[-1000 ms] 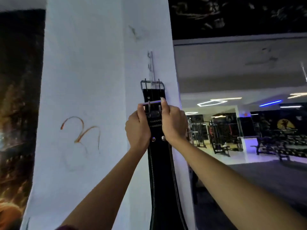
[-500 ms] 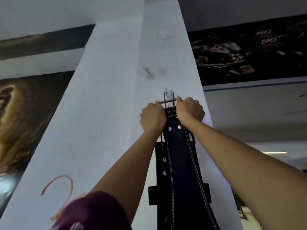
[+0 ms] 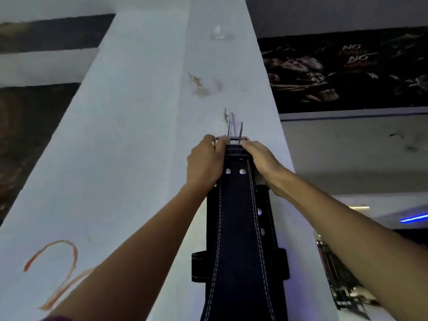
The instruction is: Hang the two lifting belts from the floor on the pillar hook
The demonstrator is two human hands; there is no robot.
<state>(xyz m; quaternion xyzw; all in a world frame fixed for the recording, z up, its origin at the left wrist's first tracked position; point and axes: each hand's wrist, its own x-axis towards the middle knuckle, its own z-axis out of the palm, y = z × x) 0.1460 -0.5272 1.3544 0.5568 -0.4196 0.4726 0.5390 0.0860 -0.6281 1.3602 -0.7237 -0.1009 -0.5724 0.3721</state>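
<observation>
In the head view, both hands are reaching up the white pillar (image 3: 143, 135). The left hand (image 3: 205, 162) is curling its fingers (image 3: 220, 142) together around the left end of the steel buckle (image 3: 234, 141), and the right hand (image 3: 260, 159) is pinching the buckle's right end, its fingertips (image 3: 245, 144) pressing on the top edge of the front belt (image 3: 236, 228). That dark, white-stitched belt is hanging straight down between the two wrists. Just behind it, a second belt (image 3: 269, 218) is lying flat against the pillar, its edges showing below the right palm and beside the left forearm; whether it is already hanging on the hook cannot be told. The two buckle prongs are sticking up just above the fingertips, and the thin wire hook (image 3: 228, 117) is sitting a little higher still, close to the left prong.

The likely trouble is a miss: the hook is slender and the hands are hiding the buckle frame, so the frame may be catching only a prong, or nothing. Letting go too early would drop the belt to the floor, and pushing upward could be nudging the rear belt off.
</observation>
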